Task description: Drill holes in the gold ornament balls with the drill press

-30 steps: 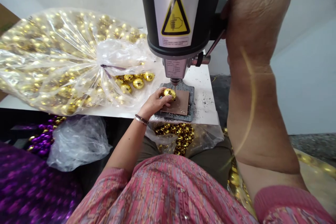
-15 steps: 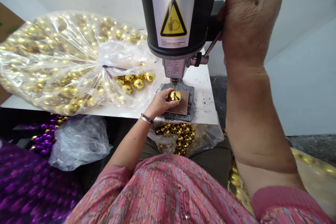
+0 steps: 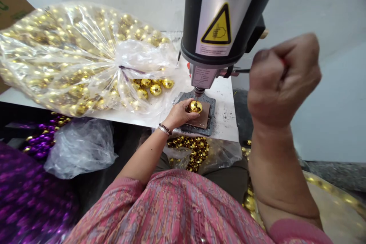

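Note:
My left hand (image 3: 180, 115) pinches a shiny gold faceted ball (image 3: 195, 107) between thumb and fingers. The ball rests on a brown square pad (image 3: 203, 117) over the grey base plate (image 3: 211, 116) of a bench drill press (image 3: 213, 42). The thin drill bit points down at the top of the ball; whether it is inside the ball I cannot tell. My right hand (image 3: 283, 78) is closed around the drill press's feed lever (image 3: 243, 71), right of the machine's black housing. Most of the lever is hidden by the hand.
A large clear bag of gold balls (image 3: 71, 61) covers the table's left, with several loose balls (image 3: 156, 90) by its mouth. Dark shavings lie around the base. Below the table edge hangs a bag of gold balls (image 3: 197, 150). A crumpled plastic bag (image 3: 82, 148) and purple balls (image 3: 42, 143) are lower left.
My right hand has swung down with the lever, from high beside the housing. The left hand still holds the ball under the bit. The whole view has shifted a little.

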`<control>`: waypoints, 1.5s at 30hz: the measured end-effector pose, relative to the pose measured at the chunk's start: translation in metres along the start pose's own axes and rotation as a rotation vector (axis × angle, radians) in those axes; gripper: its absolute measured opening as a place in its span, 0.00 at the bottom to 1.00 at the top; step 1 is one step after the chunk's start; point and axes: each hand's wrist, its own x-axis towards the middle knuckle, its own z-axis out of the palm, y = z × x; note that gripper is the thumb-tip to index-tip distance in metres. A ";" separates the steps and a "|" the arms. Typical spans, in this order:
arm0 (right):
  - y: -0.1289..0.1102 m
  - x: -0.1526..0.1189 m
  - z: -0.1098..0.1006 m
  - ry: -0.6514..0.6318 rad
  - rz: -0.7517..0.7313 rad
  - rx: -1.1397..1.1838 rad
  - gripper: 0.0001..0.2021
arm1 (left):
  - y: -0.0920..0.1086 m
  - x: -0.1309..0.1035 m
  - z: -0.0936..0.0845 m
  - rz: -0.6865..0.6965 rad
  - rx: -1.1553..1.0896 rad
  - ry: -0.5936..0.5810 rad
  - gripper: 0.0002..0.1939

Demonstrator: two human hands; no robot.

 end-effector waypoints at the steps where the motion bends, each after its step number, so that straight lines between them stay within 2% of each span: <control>1: 0.000 -0.011 -0.004 -0.008 -0.059 -0.040 0.13 | -0.001 0.000 0.000 0.000 0.005 0.004 0.34; 5: 0.010 -0.040 -0.012 -0.009 -0.210 -0.162 0.07 | -0.004 0.002 0.004 0.014 0.002 -0.003 0.33; 10: 0.019 -0.051 -0.009 0.031 -0.329 -0.214 0.04 | -0.009 0.003 0.008 0.045 0.002 0.008 0.33; 16: 0.019 -0.066 -0.006 0.041 -0.272 -0.224 0.04 | -0.003 0.000 0.006 0.065 0.079 0.012 0.24; 21: 0.021 -0.076 0.001 0.099 -0.260 -0.206 0.04 | 0.001 -0.002 0.004 0.074 0.095 -0.013 0.17; 27: 0.026 -0.079 0.011 0.175 -0.237 -0.100 0.05 | 0.002 -0.003 0.003 0.078 0.103 -0.017 0.18; 35: 0.035 -0.094 0.016 0.176 -0.295 -0.088 0.07 | -0.004 0.001 0.007 0.103 0.099 -0.019 0.18; 38: 0.030 -0.081 0.014 0.205 -0.281 -0.093 0.10 | -0.004 0.000 0.007 0.099 0.083 -0.019 0.20; 41: 0.020 -0.046 0.011 0.221 -0.196 -0.115 0.15 | -0.004 -0.002 0.006 0.068 0.065 -0.026 0.25; 43: 0.016 -0.019 0.010 0.162 -0.014 -0.098 0.18 | -0.006 -0.004 0.004 0.075 0.047 -0.042 0.28; 45: 0.015 0.001 0.010 0.094 0.104 -0.093 0.19 | -0.009 -0.007 0.002 0.111 0.016 -0.065 0.31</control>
